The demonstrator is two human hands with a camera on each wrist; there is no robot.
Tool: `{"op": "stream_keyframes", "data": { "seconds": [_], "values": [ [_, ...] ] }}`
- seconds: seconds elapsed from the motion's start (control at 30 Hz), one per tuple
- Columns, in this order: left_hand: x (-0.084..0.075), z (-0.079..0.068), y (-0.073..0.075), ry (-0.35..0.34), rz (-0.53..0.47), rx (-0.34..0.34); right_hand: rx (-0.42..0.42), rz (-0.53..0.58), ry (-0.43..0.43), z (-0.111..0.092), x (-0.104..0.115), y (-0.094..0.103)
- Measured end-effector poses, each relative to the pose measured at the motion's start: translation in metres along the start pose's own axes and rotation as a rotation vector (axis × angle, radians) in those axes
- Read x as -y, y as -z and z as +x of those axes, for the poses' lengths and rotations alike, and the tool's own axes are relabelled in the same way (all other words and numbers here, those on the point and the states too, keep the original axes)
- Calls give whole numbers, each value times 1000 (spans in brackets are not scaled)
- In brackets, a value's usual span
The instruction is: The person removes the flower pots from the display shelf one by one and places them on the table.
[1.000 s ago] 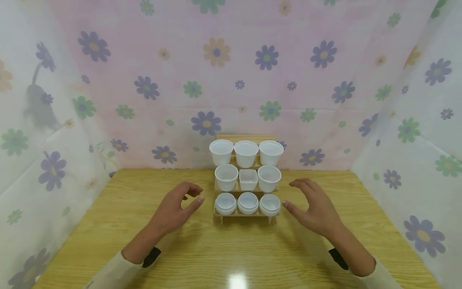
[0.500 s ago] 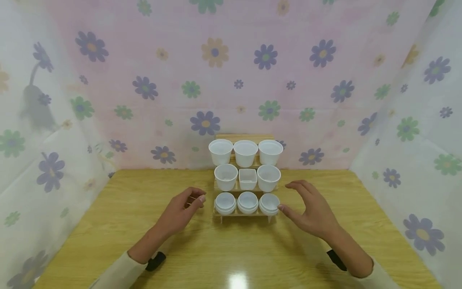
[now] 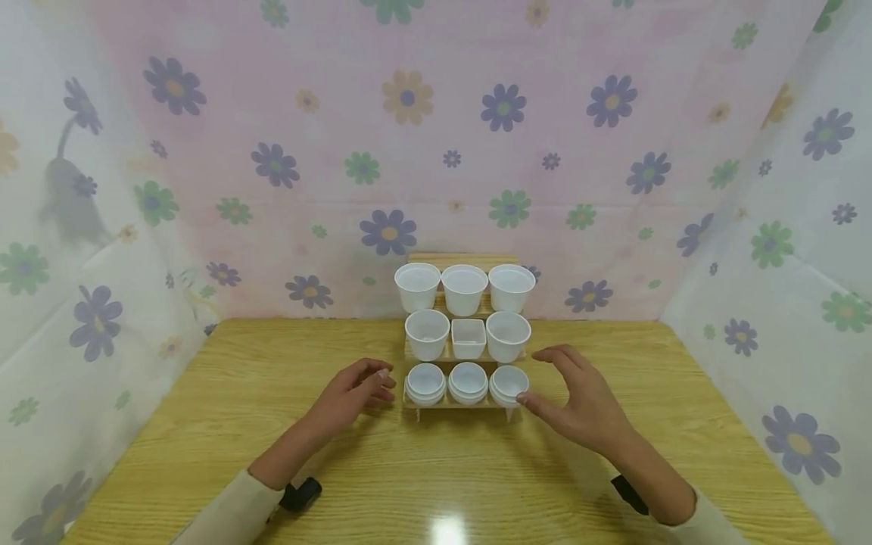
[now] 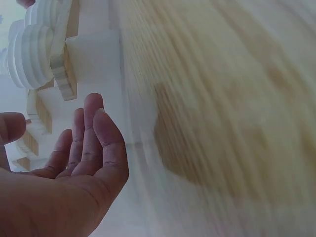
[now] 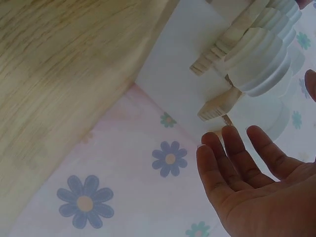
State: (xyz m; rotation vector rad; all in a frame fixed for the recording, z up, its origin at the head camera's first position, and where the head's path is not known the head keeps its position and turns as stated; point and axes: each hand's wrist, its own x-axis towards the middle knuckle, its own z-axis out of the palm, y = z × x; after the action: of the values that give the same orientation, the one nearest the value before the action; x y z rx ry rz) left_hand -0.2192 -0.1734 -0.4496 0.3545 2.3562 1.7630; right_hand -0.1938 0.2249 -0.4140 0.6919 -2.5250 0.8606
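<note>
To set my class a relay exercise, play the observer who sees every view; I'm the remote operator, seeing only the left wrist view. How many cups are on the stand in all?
Observer: Nine cups, in three rows of three on the stand.
Operator: Are they all round?
Observer: No, the middle one of the middle row is a square cup.
Operator: And where is the right hand?
Observer: The right hand is to the right of the stand, its thumb at the front right cup; I can't tell whether they touch.
</note>
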Motion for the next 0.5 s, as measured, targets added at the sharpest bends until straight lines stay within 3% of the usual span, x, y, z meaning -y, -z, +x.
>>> {"op": "stream_keyframes", "data": {
  "seconds": [0.5],
  "values": [
    [12, 21, -9, 49, -112, 94, 22, 33, 24, 1, -1, -12]
  ]
}}
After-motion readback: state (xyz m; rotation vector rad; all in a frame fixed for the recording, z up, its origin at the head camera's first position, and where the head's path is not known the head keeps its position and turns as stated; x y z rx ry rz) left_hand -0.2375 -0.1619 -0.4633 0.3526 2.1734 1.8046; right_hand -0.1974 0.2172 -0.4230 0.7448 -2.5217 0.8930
